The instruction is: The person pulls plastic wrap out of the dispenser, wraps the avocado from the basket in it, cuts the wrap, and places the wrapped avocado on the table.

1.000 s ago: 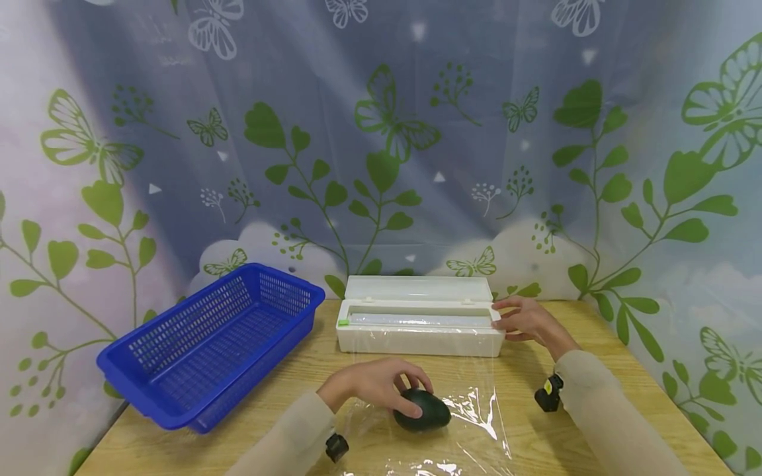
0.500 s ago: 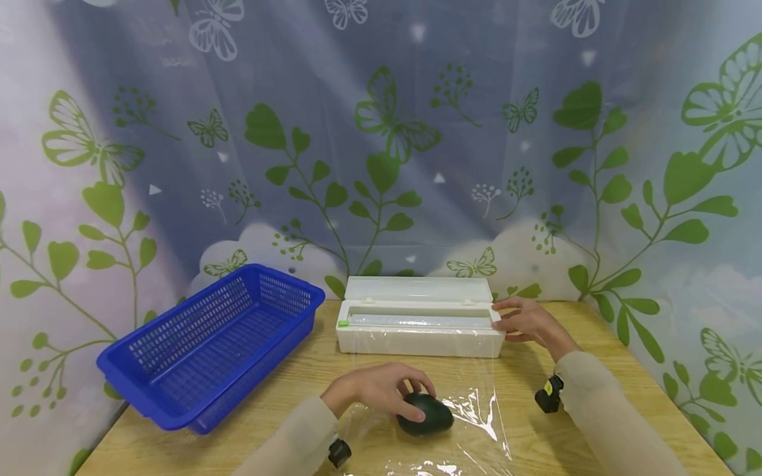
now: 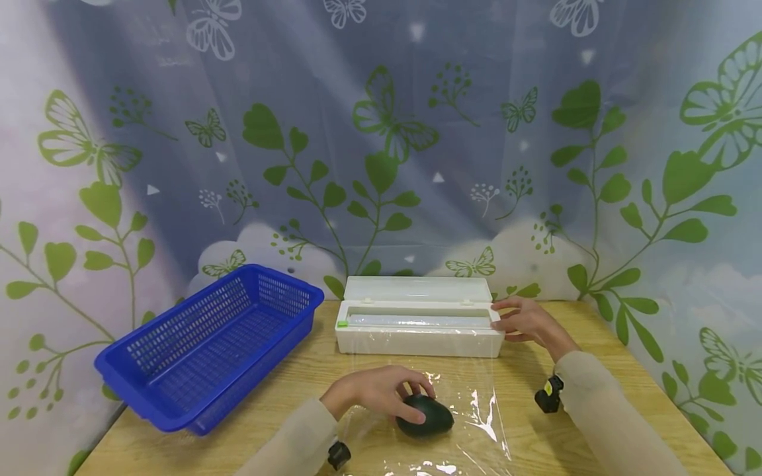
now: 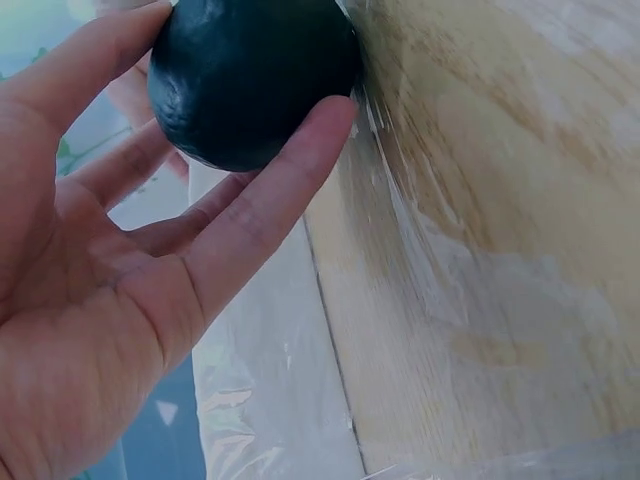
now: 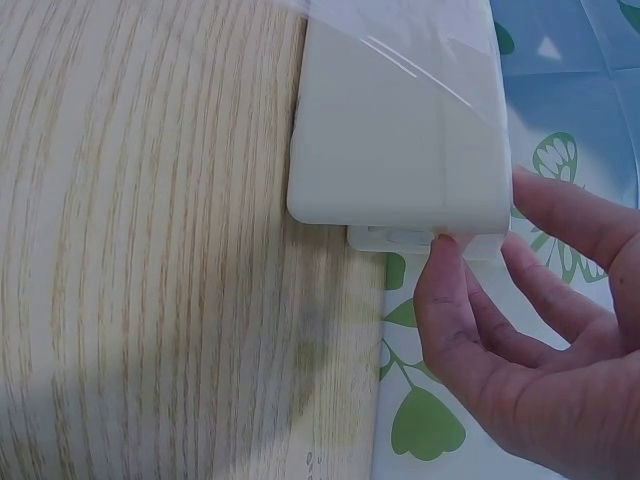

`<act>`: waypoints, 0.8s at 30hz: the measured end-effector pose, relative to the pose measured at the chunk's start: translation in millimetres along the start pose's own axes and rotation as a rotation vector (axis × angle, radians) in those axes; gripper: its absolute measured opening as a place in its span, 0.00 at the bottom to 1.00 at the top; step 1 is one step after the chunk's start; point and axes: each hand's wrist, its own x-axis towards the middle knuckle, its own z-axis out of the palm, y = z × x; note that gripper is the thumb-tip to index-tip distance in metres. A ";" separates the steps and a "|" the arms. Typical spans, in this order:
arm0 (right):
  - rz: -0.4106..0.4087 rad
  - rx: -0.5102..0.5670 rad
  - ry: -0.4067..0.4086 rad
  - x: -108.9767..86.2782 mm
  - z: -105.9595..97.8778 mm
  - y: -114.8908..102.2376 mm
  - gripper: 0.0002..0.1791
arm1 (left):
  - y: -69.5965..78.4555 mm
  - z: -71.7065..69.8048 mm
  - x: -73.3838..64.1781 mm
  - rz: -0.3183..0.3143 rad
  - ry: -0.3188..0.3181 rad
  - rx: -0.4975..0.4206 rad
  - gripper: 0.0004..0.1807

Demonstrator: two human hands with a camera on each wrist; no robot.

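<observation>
In the head view, my left hand (image 3: pixel 383 395) holds a dark green avocado (image 3: pixel 432 418) between thumb and curled fingers. The avocado lies on a sheet of clear cling film (image 3: pixel 476 396) drawn over the table toward me. In the left wrist view, the thumb presses one side of the avocado (image 4: pixel 250 75). That film comes from a white cling film dispenser (image 3: pixel 419 342), whose lid stands raised and whose roll shows inside. My right hand (image 3: pixel 526 320) grips the dispenser's right end. Thumb and fingers sit at its end corner in the right wrist view.
A blue plastic basket (image 3: pixel 238 377) with perforated sides stands at the left of the wooden table (image 3: pixel 309 377). Behind it all hangs a patterned curtain (image 3: pixel 321 132). A small green slider (image 3: pixel 342 324) sits at the dispenser's left front edge.
My left hand and the avocado have shifted slightly toward me and to the right, mostly in the first half second. The right hand stays at the dispenser's end.
</observation>
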 end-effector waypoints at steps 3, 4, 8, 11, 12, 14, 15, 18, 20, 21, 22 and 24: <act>-0.001 0.004 0.002 -0.5 0.0 -0.1 0.36 | -0.3 0.6 0.2 -0.018 0.001 -0.028 0.19; -0.001 0.005 0.002 -0.5 0.0 -0.1 0.36 | -0.3 0.8 0.3 -0.023 0.002 -0.037 0.19; 0.000 0.005 -0.004 -1.3 0.6 -0.8 0.36 | 0.8 1.2 0.2 -0.043 -0.006 -0.061 0.20; 0.000 0.007 -0.008 -1.9 0.7 -1.2 0.36 | 2.2 0.8 0.1 -0.041 -0.019 -0.057 0.20; -0.001 0.009 -0.009 -2.2 0.7 -1.3 0.36 | 2.5 0.7 0.0 -0.041 -0.024 -0.058 0.21; -0.002 0.011 -0.011 -2.4 0.8 -1.6 0.36 | 3.0 0.5 -0.3 -0.038 -0.030 -0.059 0.22; -0.003 0.012 -0.012 -2.4 0.8 -1.5 0.35 | 3.1 0.4 -0.3 -0.036 -0.031 -0.057 0.22; -0.008 0.012 -0.013 -2.4 1.0 -1.3 0.35 | 3.3 0.1 -0.5 -0.039 -0.036 -0.058 0.23; -0.006 0.014 -0.010 -2.4 1.1 -1.1 0.35 | 3.3 0.0 -0.6 -0.040 -0.038 -0.057 0.24; -0.007 0.011 -0.010 -2.4 1.1 -1.1 0.35 | 3.2 0.0 -0.6 -0.041 -0.037 -0.055 0.24; -0.007 0.011 -0.010 -2.4 1.1 -1.2 0.35 | 3.2 -0.1 -0.8 -0.042 -0.036 -0.054 0.24; -0.003 0.005 -0.006 -2.2 1.3 -1.2 0.35 | 2.9 -0.3 -1.2 -0.044 -0.033 -0.058 0.23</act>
